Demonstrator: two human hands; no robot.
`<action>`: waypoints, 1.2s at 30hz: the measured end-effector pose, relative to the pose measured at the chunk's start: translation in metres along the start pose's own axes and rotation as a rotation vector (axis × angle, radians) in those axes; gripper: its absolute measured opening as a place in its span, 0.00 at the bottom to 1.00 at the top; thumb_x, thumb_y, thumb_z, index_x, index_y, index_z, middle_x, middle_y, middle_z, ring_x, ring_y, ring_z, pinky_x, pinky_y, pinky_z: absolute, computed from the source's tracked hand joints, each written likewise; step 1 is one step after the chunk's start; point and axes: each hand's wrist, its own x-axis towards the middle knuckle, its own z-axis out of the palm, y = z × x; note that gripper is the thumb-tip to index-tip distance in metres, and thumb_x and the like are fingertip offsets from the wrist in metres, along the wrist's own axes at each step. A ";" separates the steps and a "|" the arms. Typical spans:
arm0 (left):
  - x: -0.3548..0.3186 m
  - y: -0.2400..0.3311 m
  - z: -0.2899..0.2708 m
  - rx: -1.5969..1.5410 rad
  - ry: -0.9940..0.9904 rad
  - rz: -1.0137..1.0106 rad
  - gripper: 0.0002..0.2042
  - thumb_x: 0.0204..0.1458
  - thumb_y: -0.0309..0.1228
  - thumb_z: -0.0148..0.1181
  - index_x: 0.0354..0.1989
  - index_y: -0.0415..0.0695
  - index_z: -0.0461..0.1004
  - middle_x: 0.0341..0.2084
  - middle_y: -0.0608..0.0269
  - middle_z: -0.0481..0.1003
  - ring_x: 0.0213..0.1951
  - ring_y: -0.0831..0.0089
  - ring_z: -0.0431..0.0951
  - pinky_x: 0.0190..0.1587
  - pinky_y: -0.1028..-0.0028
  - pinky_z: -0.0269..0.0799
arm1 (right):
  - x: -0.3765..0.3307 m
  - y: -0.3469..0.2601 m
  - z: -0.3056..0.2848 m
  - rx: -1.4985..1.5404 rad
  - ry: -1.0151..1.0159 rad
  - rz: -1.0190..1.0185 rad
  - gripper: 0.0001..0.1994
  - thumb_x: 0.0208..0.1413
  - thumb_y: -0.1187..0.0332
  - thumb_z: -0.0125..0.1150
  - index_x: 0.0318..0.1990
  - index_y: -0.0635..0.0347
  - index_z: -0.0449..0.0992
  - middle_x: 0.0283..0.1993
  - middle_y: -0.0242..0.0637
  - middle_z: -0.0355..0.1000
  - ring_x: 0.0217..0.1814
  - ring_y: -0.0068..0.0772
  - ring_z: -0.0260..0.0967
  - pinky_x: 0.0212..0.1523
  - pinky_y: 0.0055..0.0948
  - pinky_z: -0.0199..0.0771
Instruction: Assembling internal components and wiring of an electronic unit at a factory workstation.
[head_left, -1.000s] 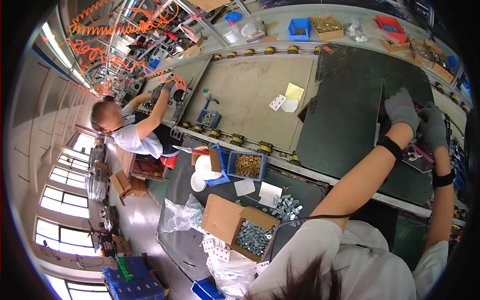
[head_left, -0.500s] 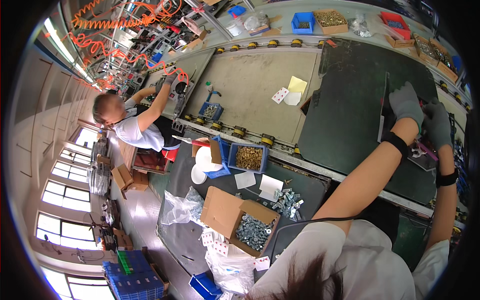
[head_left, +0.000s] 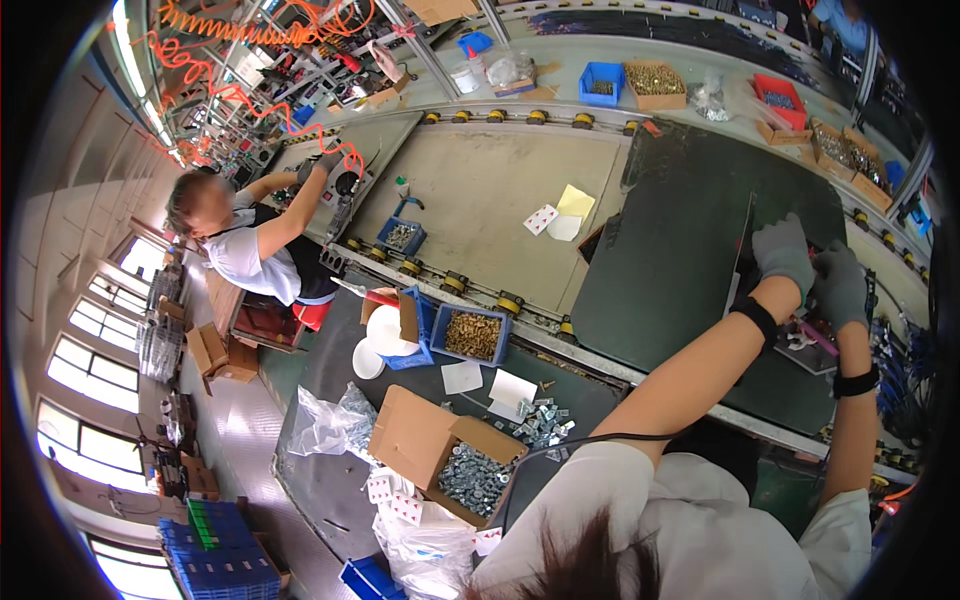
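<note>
My left hand (head_left: 783,250), in a grey glove, bends over a dark assembly on the green-black board (head_left: 670,240). Its fingers are bunched, and what they grip is hidden below them. Close beside it on the right, my gloved right hand (head_left: 840,288) is also closed, its fingertips out of sight against the same assembly. A long thin dark bar (head_left: 742,255) runs along the assembly's left side. Between my wrists show metal parts and a purple strip (head_left: 822,338). Black bands circle both wrists.
Beyond the board stand a blue bin (head_left: 601,84), a red bin (head_left: 780,102) and cartons of hardware. On the left side table are a carton of bolts (head_left: 474,478), a blue bin of brass parts (head_left: 472,335) and loose clips. A co-worker (head_left: 262,240) works farther left.
The whole view has shifted, so the board, bins and both hands appear farther left and mostly lower. My hands stay at the same assembly, in nearly the same pose.
</note>
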 end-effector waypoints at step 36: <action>-0.080 -0.002 -0.061 0.111 0.190 0.122 0.32 0.46 0.47 0.68 0.58 0.44 0.67 0.54 0.53 0.70 0.59 0.57 0.69 0.64 0.54 0.57 | 0.013 -0.005 -0.009 -0.030 -0.083 0.053 0.10 0.45 0.63 0.68 0.33 0.57 0.85 0.37 0.47 0.78 0.43 0.48 0.77 0.45 0.40 0.75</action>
